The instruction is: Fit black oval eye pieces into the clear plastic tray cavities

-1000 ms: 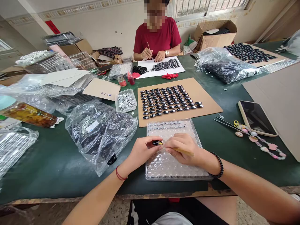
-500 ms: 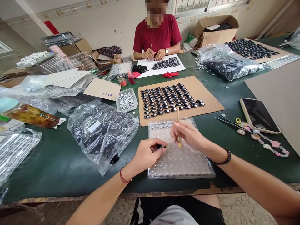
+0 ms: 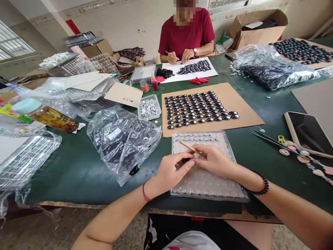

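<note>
My left hand pinches a small black oval piece over a clear plastic blister tray in front of me. My right hand touches the same piece and holds a thin wooden stick that points up and to the left. Both hands meet above the tray's left half. Beyond the tray lies a brown cardboard sheet with rows of shiny black oval pieces.
A clear bag of dark parts lies to the left, beside a small tub of silver discs. To the right lie a phone, tweezers and a bead strap. Across the table a person in a red shirt works on more black pieces.
My right hand turned the stick from lying along the hand to upright, then to slanting up-left, and closed on the piece again. The view shifted left.
</note>
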`<state>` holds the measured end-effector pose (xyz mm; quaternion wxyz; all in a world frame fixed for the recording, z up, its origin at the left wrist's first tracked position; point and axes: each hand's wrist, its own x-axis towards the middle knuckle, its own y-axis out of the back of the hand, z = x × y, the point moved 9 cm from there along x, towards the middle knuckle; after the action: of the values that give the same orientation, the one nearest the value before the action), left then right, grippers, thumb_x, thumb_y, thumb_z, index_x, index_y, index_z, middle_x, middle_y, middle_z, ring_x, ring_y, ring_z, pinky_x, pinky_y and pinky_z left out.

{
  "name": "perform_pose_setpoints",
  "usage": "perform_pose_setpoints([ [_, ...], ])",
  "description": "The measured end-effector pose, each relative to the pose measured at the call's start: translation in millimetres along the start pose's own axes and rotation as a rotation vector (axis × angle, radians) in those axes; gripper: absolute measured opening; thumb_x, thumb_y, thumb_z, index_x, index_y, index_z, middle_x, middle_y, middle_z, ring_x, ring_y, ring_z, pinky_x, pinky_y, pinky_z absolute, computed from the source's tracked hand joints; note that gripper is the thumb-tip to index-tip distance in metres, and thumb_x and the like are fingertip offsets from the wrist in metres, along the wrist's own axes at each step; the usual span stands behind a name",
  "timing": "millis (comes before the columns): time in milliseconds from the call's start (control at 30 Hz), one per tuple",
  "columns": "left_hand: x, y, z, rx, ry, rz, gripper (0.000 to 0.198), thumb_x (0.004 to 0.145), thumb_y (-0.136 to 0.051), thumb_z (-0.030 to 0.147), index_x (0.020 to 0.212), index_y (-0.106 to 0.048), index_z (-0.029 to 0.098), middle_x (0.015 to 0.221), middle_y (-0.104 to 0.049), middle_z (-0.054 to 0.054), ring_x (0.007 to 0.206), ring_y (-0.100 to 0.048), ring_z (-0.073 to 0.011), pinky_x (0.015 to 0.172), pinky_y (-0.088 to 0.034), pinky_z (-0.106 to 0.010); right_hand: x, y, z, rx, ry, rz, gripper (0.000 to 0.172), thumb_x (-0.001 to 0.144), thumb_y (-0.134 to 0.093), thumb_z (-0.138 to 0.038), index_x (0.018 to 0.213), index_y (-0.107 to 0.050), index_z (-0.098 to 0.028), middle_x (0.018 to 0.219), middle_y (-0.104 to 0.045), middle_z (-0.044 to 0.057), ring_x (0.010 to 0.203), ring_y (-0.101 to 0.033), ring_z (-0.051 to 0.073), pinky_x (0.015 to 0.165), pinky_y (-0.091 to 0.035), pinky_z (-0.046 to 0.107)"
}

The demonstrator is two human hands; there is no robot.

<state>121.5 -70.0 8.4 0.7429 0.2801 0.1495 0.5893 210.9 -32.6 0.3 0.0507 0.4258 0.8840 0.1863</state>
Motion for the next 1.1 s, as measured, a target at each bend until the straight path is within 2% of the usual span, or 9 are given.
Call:
perform_pose_setpoints([
  [200, 0.1, -0.7, -2.1, -0.008, -0.091, 0.122, 0.01, 0.086, -0.043, 0.022, 0.095, -0.046, 0.019, 0.091, -0.065, -0.005, 0.081, -0.063, -0.0154, 0.071, -0.047, -0.026, -2.1, 1.6, 3.5, -0.159, -0.024, -0.008, 0.013, 0.076, -0.053, -0.018, 0.081, -0.064, -0.017, 0.061, -0.056, -0.002, 0.053, -0.043, 0.009, 0.05, -0.032, 0.021],
  [300, 1.4, -5.6, 2.8, 0.081, -0.103, 0.135, 0.007, 0.086, -0.042, 0.022, 0.092, -0.044, 0.019, 0.087, -0.065, -0.005, 0.075, -0.063, -0.0165, 0.066, -0.046, -0.027, -2.9, 4.3, 0.9, -0.186, 0.013, 0.019, 0.013, 0.075, -0.053, -0.017, 0.08, -0.065, -0.017, 0.065, -0.058, -0.001, 0.057, -0.045, 0.01, 0.053, -0.032, 0.021],
  [400, -6.4, -5.1, 9.6, 0.143, -0.09, 0.165, 0.017, 0.087, -0.041, 0.022, 0.103, -0.042, 0.018, 0.083, -0.064, -0.004, 0.073, -0.062, -0.0165, 0.065, -0.045, -0.027, -4.5, 0.9, -2.6, -0.177, 0.038, 0.005, 0.012, 0.075, -0.052, -0.018, 0.077, -0.064, -0.017, 0.068, -0.06, -0.001, 0.057, -0.046, 0.011, 0.054, -0.033, 0.022],
  [500, -31.4, 15.3, 1.5, 0.228, -0.001, 0.359, 0.026, 0.086, -0.044, 0.026, 0.111, -0.04, 0.018, 0.069, -0.058, 0.001, 0.061, -0.057, -0.0138, 0.063, -0.044, -0.026, -7.0, -4.8, -3.1, -0.169, 0.03, -0.02, 0.012, 0.075, -0.052, -0.019, 0.08, -0.063, -0.018, 0.064, -0.059, -0.001, 0.054, -0.044, 0.01, 0.051, -0.033, 0.022],
  [567, -56.2, 35.7, -13.1, 0.306, 0.082, 0.536, 0.019, 0.086, -0.044, 0.024, 0.103, -0.046, 0.018, 0.073, -0.058, -0.001, 0.068, -0.057, -0.0142, 0.069, -0.045, -0.027, -7.9, -4.4, -1.1, -0.173, 0.014, -0.002, 0.013, 0.074, -0.053, -0.022, 0.082, -0.063, -0.018, 0.063, -0.059, -0.001, 0.052, -0.044, 0.01, 0.051, -0.033, 0.023],
  [633, -77.0, 49.8, -32.2, 0.39, 0.169, 0.615, 0.011, 0.085, -0.044, 0.022, 0.093, -0.051, 0.018, 0.083, -0.06, -0.004, 0.079, -0.057, -0.0162, 0.074, -0.045, -0.03, -7.7, -0.4, 2.8, -0.183, -0.009, 0.036, 0.015, 0.074, -0.054, -0.026, 0.082, -0.064, -0.018, 0.061, -0.058, 0.0, 0.05, -0.043, 0.011, 0.049, -0.032, 0.023],
  [733, -90.6, 58.8, -53.0, 0.525, 0.208, 0.579, 0.015, 0.084, -0.045, 0.018, 0.096, -0.054, 0.018, 0.097, -0.061, -0.006, 0.094, -0.054, -0.0194, 0.084, -0.043, -0.035, -6.5, 6.3, 9.1, -0.195, -0.047, 0.08, 0.02, 0.074, -0.054, -0.032, 0.083, -0.065, -0.018, 0.054, -0.054, 0.0, 0.046, -0.041, 0.011, 0.046, -0.03, 0.023],
  [867, -93.6, 73.1, -63.6, 0.837, 0.274, 0.539, 0.028, 0.085, -0.042, 0.016, 0.111, -0.05, 0.016, 0.116, -0.055, -0.009, 0.11, -0.046, -0.0217, 0.095, -0.036, -0.037, -5.7, 6.8, 7.4, -0.188, -0.026, 0.074, 0.023, 0.074, -0.053, -0.035, 0.084, -0.066, -0.018, 0.049, -0.051, -0.001, 0.043, -0.039, 0.011, 0.044, -0.028, 0.022],
  [1100, -101.6, 100.4, -77.4, 1.05, 0.458, 0.555, 0.03, 0.085, -0.044, 0.032, 0.105, -0.056, 0.013, 0.098, -0.056, -0.015, 0.093, -0.052, -0.0294, 0.078, -0.041, -0.041, -5.2, 8.5, 7.5, -0.164, -0.038, 0.095, 0.023, 0.074, -0.053, -0.035, 0.084, -0.065, -0.019, 0.052, -0.053, 0.0, 0.044, -0.039, 0.011, 0.045, -0.028, 0.022],
])
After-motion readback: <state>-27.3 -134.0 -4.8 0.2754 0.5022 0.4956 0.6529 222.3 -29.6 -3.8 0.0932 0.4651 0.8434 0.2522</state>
